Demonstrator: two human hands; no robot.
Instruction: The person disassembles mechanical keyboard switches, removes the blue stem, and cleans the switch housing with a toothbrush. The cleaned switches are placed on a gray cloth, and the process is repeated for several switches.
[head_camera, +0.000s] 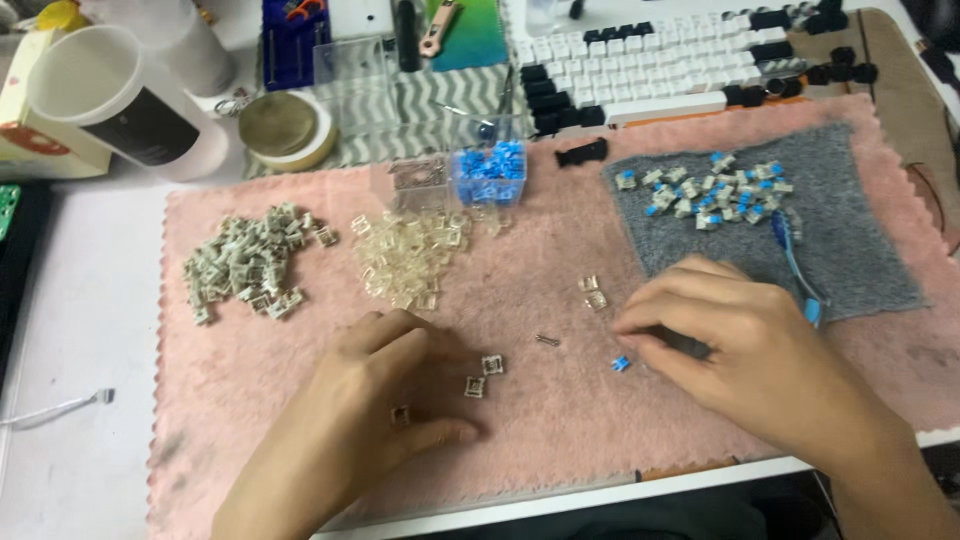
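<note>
Small grey switch housings (484, 375) flat on pink cloth

Bright, even overhead light, soft shadows pooling just under the left hand (385, 400). Slightly blurred throughout, softest beyond the right hand (740, 345).

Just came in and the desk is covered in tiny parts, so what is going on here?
A person is handling small keyboard switch parts on a pink cloth. The left hand rests by two small grey housings. The right hand pinches something too small to tell, beside a blue piece and a tiny spring. Piles of grey housings and clear tops lie beyond, with assembled switches on a grey mat.
</note>
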